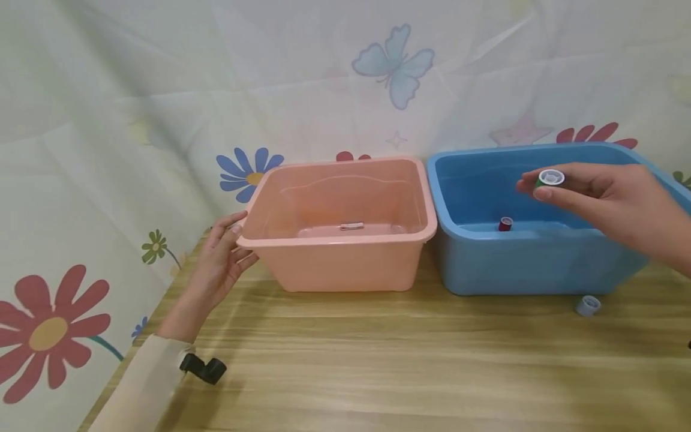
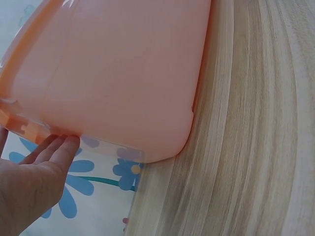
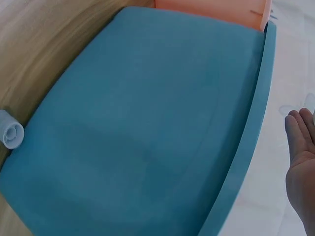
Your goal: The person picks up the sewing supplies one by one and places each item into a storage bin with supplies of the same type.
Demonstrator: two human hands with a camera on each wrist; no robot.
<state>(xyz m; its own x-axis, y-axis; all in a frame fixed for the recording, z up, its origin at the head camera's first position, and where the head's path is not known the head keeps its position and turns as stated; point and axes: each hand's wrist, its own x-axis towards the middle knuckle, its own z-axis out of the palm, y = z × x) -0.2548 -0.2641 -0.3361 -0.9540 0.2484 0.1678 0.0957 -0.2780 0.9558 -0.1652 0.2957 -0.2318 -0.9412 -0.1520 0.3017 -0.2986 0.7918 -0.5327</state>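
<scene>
My right hand [image 1: 626, 207] pinches a small thread spool [image 1: 551, 177], white on top with a little green showing, over the blue tub [image 1: 540, 264]. At the bottom of that tub lies a dark red spool [image 1: 505, 224]. My left hand [image 1: 218, 261] holds the left rim of the pink tub [image 1: 337, 264], its fingers [image 2: 66, 150] under the edge in the left wrist view. Inside the pink tub is a small pale, narrow object [image 1: 352, 226], too small to identify. In the right wrist view, the right hand [image 3: 302, 177] is partly cut off and the spool is barely visible.
A pale grey-blue spool [image 1: 588, 306] lies on the wooden table [image 1: 378, 360] in front of the blue tub. Both tubs stand side by side against a flower-printed cloth [image 1: 302, 78]. A black device [image 1: 204, 368] is strapped to the left wrist.
</scene>
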